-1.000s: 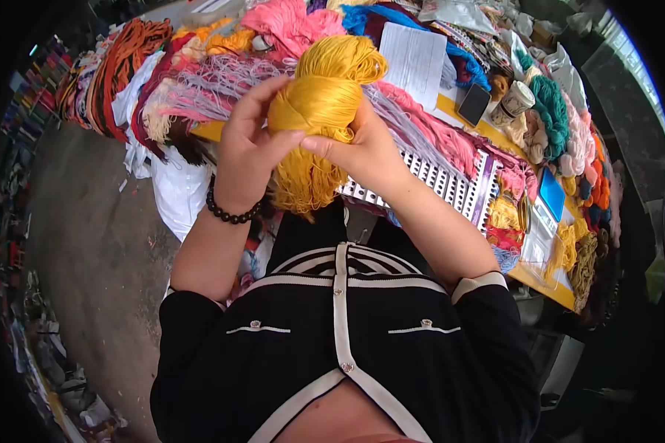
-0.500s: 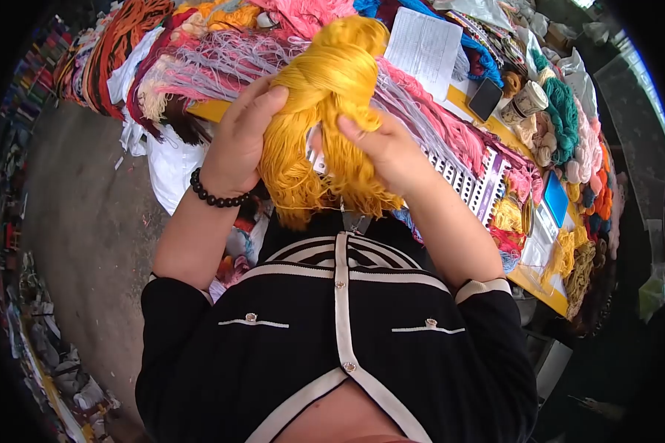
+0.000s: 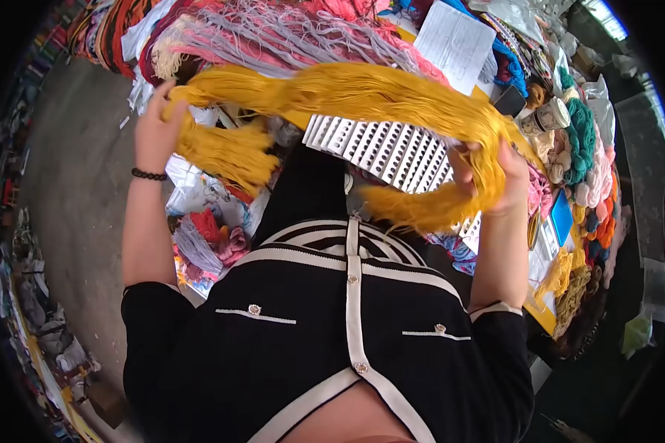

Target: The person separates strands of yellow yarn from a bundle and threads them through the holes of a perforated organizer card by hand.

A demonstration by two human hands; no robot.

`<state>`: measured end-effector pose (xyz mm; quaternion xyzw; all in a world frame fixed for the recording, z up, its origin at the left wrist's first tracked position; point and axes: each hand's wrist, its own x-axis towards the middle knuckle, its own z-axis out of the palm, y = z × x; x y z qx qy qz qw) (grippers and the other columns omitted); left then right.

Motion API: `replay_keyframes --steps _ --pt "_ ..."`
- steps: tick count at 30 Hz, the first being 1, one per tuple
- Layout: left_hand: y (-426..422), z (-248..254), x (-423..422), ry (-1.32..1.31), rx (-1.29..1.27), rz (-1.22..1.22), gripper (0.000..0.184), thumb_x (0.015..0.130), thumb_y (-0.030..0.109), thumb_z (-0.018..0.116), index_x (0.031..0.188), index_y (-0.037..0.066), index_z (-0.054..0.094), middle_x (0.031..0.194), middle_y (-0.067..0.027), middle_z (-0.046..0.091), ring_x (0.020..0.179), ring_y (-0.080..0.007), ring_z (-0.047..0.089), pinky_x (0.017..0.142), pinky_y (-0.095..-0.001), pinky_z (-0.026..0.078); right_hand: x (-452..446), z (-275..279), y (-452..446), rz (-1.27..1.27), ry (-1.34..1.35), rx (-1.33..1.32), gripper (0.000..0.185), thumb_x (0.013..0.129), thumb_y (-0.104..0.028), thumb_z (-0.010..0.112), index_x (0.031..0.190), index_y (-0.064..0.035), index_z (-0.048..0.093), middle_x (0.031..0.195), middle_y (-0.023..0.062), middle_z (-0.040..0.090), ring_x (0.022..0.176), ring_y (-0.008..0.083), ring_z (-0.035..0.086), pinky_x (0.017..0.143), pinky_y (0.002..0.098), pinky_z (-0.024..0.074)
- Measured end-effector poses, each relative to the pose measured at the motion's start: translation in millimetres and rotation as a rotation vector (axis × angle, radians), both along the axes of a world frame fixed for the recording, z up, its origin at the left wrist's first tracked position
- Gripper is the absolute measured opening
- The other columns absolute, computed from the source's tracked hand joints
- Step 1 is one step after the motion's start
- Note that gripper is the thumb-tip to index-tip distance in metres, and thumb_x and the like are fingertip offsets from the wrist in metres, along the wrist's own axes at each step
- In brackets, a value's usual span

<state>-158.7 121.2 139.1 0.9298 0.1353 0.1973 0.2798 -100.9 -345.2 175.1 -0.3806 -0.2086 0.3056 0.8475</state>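
Note:
A long yellow hank of thread point(image 3: 377, 90) stretches across in front of me between my two hands. My left hand point(image 3: 159, 129), with a dark bead bracelet at the wrist, grips the hank near one end, and a loose tail hangs below it. At the other side my right hand point(image 3: 506, 177) is closed around the hank, whose other end swings inward, blurred. Beneath the yellow thread lie white strips with rows of dark holes point(image 3: 391, 151). Pink and lilac threads point(image 3: 273, 40) are spread out behind it.
A written paper sheet point(image 3: 454, 44) lies at the back. On the right are a dark phone point(image 3: 508, 101), a patterned cup point(image 3: 550, 117), green yarn point(image 3: 581, 136) and a blue object point(image 3: 561, 217). Concrete floor point(image 3: 74, 199) is at the left.
My hands have moved wide apart, left and right. The yellow hank, bunched together before, is now drawn out lengthwise between them, uncovering the white perforated strips.

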Motion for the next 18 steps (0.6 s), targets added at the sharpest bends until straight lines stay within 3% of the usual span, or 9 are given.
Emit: replay_keyframes --steps 2,5,6,7,9,11,14,15,18 --pt "-10.4 -25.8 -9.9 0.310 0.278 -0.025 0.057 0.079 0.030 0.066 0.124 0.001 0.047 0.108 -0.0203 0.058 0.101 -0.0313 0.056 0.089 -0.0355 0.044 4.2 2.9 1.0 -0.071 0.132 -0.025 0.045 0.090 -0.040 0.049 0.105 0.0032 0.053 0.084 0.0116 0.055 0.052 0.0123 0.046 0.041 0.0206 0.0378" --pt "-22.1 -131.5 -26.5 0.407 -0.150 -0.449 0.051 0.081 0.029 0.064 0.120 0.001 0.050 0.111 -0.0225 0.057 0.104 -0.0359 0.054 0.092 -0.0373 0.042 20.0 8.5 -2.4 0.092 0.214 0.114 0.047 0.095 -0.039 0.039 0.103 0.0052 0.050 0.070 0.0067 0.054 0.046 0.0103 0.043 0.039 0.0201 0.0356" --pt "-57.1 -114.3 -26.4 0.481 -0.158 -0.612 0.040 0.086 0.031 0.058 0.114 0.002 0.055 0.099 -0.0155 0.063 0.090 -0.0286 0.061 0.080 -0.0339 0.048 15.2 9.0 -0.3 0.090 0.220 0.111 0.047 0.095 -0.039 0.039 0.103 0.0052 0.050 0.070 0.0067 0.054 0.046 0.0103 0.043 0.039 0.0201 0.0356" --pt "-89.9 -107.8 -28.2 0.789 -0.810 -0.565 0.040 0.093 0.038 0.047 0.111 0.004 0.058 0.089 -0.0076 0.066 0.076 -0.0159 0.063 0.065 -0.0256 0.048 9.1 10.0 2.3 0.094 0.203 0.078 0.046 0.094 -0.038 0.041 0.105 0.0061 0.050 0.070 0.0080 0.054 0.045 0.0106 0.043 0.038 0.0201 0.0353" --pt "-137.3 -94.2 -27.5 0.992 -1.154 -0.860 0.065 0.092 0.059 0.028 0.114 0.005 0.057 0.086 -0.0045 0.065 0.066 -0.0087 0.057 0.059 -0.0180 0.043 -1.1 14.6 3.9 0.106 0.185 0.043 0.047 0.094 -0.037 0.043 0.107 0.0070 0.049 0.069 0.0092 0.054 0.044 0.0110 0.043 0.037 0.0200 0.0350" --pt "-173.3 -121.7 -19.3 0.779 -1.686 -1.091 0.088 0.082 0.073 0.019 0.132 0.004 0.040 0.108 -0.0089 0.060 0.089 -0.0131 0.057 0.078 -0.0250 0.043 -15.9 21.4 3.2 0.100 0.032 -0.082 0.048 0.090 -0.035 0.050 0.109 0.0093 0.047 0.070 0.0119 0.054 0.044 0.0124 0.044 0.036 0.0201 0.0355" --pt "-189.6 -89.4 4.4 0.422 -2.225 -0.836 0.083 0.086 0.068 0.021 0.134 0.003 0.034 0.134 -0.0151 0.044 0.119 -0.0271 0.046 0.100 -0.0421 0.036 -43.1 33.5 -3.3 0.245 -0.275 -0.108 0.024 0.077 -0.010 0.064 0.090 0.0090 0.059 0.071 0.0183 0.063 0.053 0.0217 0.061 0.048 0.0275 0.0491" --pt "-187.4 -76.1 11.6 0.245 -2.295 -0.687 0.078 0.089 0.065 0.022 0.134 0.002 0.035 0.134 -0.0150 0.044 0.120 -0.0288 0.045 0.101 -0.0446 0.034 -42.3 41.3 -12.0 0.311 -0.734 -0.404 0.019 0.077 -0.010 0.064 0.083 0.0076 0.062 0.068 0.0164 0.062 0.058 0.0225 0.062 0.055 0.0304 0.0483" --pt "-139.7 -63.3 28.0 -0.153 -2.221 -0.695 0.062 0.095 0.048 0.031 0.132 -0.002 0.036 0.135 -0.0157 0.043 0.125 -0.0284 0.040 0.104 -0.0459 0.031 -64.6 36.3 -11.6 0.335 -0.947 -1.219 0.022 0.076 -0.014 0.067 0.091 0.0016 0.063 0.067 0.0172 0.059 0.065 0.0299 0.061 0.061 0.0344 0.0463"
